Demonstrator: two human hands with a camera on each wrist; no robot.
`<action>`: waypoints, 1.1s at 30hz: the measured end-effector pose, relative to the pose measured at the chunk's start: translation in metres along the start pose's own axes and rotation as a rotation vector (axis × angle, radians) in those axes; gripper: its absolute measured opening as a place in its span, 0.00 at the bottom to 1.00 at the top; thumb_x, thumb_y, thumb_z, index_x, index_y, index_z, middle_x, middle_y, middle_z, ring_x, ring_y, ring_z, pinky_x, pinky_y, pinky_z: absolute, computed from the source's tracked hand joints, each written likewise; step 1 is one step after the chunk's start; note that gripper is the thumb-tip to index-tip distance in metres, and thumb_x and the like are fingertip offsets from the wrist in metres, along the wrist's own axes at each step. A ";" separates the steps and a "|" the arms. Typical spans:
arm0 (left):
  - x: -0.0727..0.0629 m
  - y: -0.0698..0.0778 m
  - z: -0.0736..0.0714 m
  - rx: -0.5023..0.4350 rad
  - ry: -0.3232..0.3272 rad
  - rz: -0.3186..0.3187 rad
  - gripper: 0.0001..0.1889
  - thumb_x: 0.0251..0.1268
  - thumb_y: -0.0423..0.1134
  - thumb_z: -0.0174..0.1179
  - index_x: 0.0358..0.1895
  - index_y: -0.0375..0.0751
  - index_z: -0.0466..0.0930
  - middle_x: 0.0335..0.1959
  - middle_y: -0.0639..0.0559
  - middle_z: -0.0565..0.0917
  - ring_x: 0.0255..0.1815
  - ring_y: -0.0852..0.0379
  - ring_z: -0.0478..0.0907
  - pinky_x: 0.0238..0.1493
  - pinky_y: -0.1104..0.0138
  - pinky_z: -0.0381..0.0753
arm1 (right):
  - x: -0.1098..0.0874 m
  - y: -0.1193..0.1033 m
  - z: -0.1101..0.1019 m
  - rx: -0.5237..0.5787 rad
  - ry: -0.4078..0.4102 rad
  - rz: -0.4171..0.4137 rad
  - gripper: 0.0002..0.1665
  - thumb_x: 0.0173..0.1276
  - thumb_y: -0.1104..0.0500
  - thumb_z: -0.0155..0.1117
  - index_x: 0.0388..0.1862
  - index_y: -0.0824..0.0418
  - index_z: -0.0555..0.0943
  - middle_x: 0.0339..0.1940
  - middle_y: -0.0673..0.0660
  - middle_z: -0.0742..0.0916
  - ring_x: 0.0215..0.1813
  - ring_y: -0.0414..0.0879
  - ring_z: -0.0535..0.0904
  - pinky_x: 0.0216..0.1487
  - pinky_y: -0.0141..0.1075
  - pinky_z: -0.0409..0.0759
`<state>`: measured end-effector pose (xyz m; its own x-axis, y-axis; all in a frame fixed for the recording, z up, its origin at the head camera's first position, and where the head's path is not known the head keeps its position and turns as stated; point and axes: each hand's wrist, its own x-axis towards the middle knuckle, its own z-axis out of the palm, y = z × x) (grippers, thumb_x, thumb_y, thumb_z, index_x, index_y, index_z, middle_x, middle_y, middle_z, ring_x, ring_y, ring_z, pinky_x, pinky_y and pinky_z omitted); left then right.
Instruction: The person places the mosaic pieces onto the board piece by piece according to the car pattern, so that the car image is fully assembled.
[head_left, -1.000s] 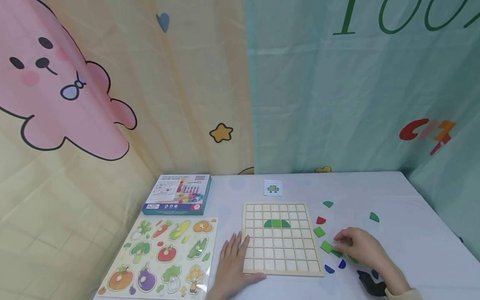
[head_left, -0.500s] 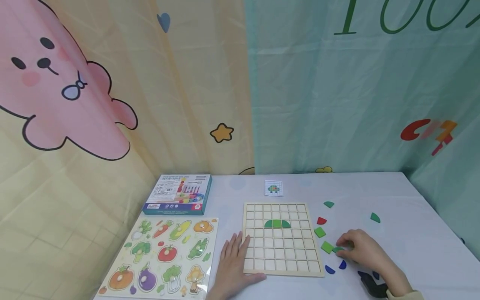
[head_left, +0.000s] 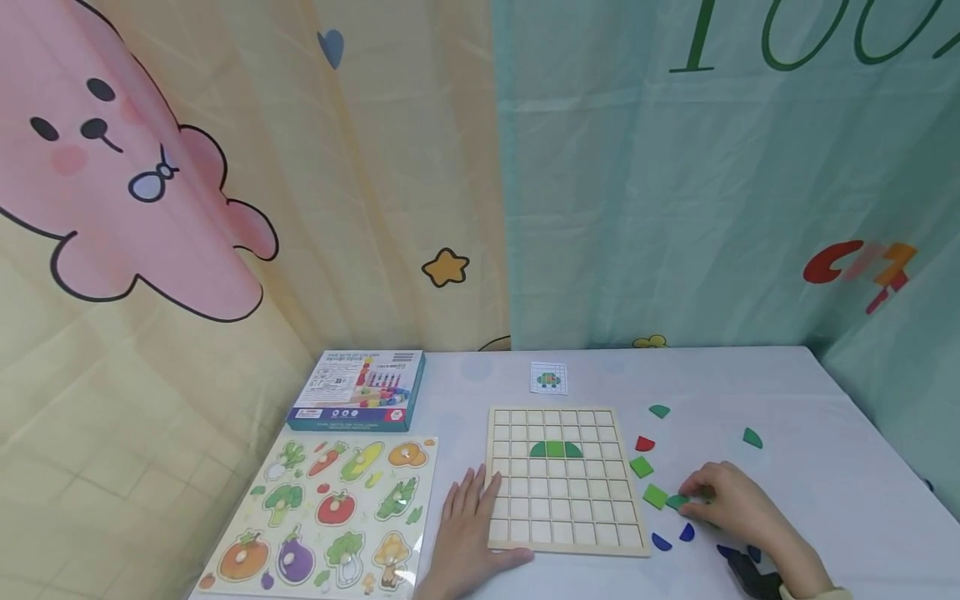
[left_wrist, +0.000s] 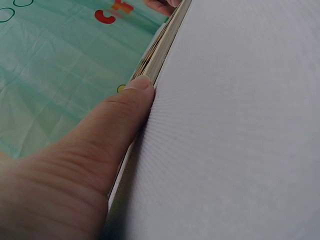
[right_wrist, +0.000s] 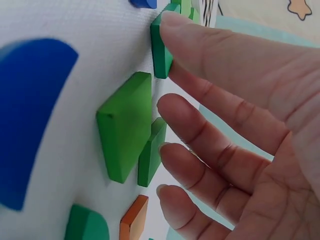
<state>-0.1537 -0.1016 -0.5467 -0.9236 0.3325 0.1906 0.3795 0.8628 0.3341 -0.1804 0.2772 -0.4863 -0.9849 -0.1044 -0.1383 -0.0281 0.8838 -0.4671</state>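
My left hand (head_left: 472,533) lies with straight fingers along the left side of the wooden grid board (head_left: 536,485). Its thumb presses the board's near edge, also in the left wrist view. On the board a light green square (head_left: 554,450) sits between two dark green quarter-circle pieces. Right of the board, my right hand (head_left: 738,508) pinches a dark green quarter-circle piece (right_wrist: 159,47) between thumb and index finger, the other fingers loosely bent. Close by lie a light green square tile (head_left: 655,497) and blue pieces (head_left: 661,542). Under the palm, the right wrist view shows a green tile (right_wrist: 125,130) and an orange piece (right_wrist: 134,220).
A small pattern card (head_left: 548,378) lies behind the board. At left are a vegetable puzzle board (head_left: 375,533) and a blue box (head_left: 360,390). A red piece (head_left: 644,444) and dark green pieces (head_left: 752,437) lie farther back on the right. A black object (head_left: 753,575) is at the right wrist.
My right hand has shifted slightly right and toward me, and its thumb and index finger have closed on the dark green quarter-circle piece. The left hand and board stay put.
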 end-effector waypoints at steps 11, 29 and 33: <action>0.001 -0.001 0.000 -0.010 -0.010 -0.011 0.59 0.42 0.82 0.49 0.74 0.43 0.54 0.74 0.42 0.53 0.74 0.44 0.44 0.71 0.50 0.40 | 0.002 -0.006 0.001 0.028 -0.020 0.018 0.14 0.46 0.59 0.79 0.26 0.54 0.79 0.25 0.48 0.78 0.32 0.46 0.70 0.37 0.42 0.75; 0.000 0.001 -0.001 -0.014 -0.009 -0.004 0.59 0.42 0.81 0.50 0.74 0.43 0.55 0.74 0.41 0.53 0.74 0.43 0.44 0.71 0.50 0.41 | -0.004 -0.018 0.015 0.174 0.146 -0.055 0.09 0.54 0.63 0.73 0.34 0.57 0.82 0.24 0.46 0.78 0.29 0.43 0.70 0.26 0.31 0.71; 0.000 0.001 -0.002 -0.010 -0.005 0.001 0.59 0.42 0.81 0.50 0.73 0.42 0.55 0.74 0.41 0.53 0.74 0.43 0.44 0.71 0.50 0.41 | 0.000 -0.031 0.022 0.211 0.158 -0.125 0.09 0.54 0.64 0.73 0.32 0.55 0.81 0.23 0.45 0.77 0.28 0.41 0.70 0.25 0.30 0.71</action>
<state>-0.1533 -0.1016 -0.5450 -0.9237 0.3349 0.1864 0.3806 0.8587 0.3433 -0.1760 0.2397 -0.4913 -0.9909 -0.1195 0.0621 -0.1312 0.7522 -0.6457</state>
